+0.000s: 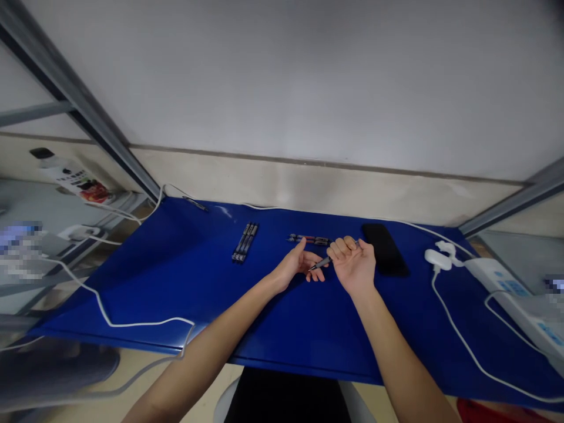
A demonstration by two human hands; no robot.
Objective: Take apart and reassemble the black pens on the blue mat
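My right hand (353, 264) is closed around a pen (321, 264), palm turned up, above the blue table (304, 335). The pen's dark grip and pointed tip stick out to the left, toward my other hand. My left hand (297, 263) has its thumb raised and its fingers spread, right beside the tip; whether they touch it I cannot tell. Just behind my hands, a few pens (308, 239) with dark and red parts lie sideways. Further left, a row of dark pens (245, 242) lies side by side.
A black phone (385, 249) lies right of my right hand. At the right edge are a white charger (437, 259) and a power strip (515, 294) with cables. Another pen (194, 203) lies at the back left corner. A bottle (74, 176) stands beyond the left frame.
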